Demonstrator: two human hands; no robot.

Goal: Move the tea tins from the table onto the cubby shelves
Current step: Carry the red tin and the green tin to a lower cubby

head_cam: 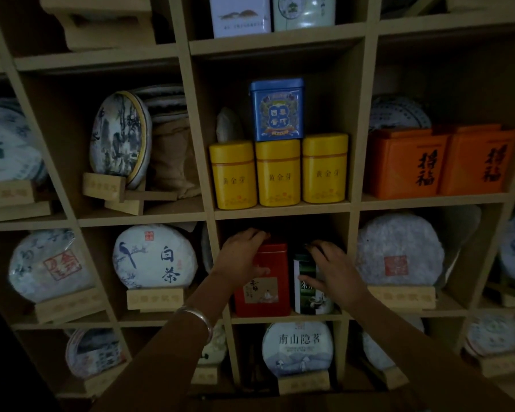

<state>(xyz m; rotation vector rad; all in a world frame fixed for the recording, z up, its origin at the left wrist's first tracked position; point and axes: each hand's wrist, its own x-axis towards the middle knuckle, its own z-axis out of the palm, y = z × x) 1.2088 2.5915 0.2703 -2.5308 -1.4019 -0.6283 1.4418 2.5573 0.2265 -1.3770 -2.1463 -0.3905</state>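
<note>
Below the yellow tins: left hand clasping red tin, right hand clasping green tin; slide both back squarely, side by side.

left hand curled, right hand spread

There are three yellow tins in a row, one blue tin, one red tin, one green tin, two orange boxes and two hands.
</note>
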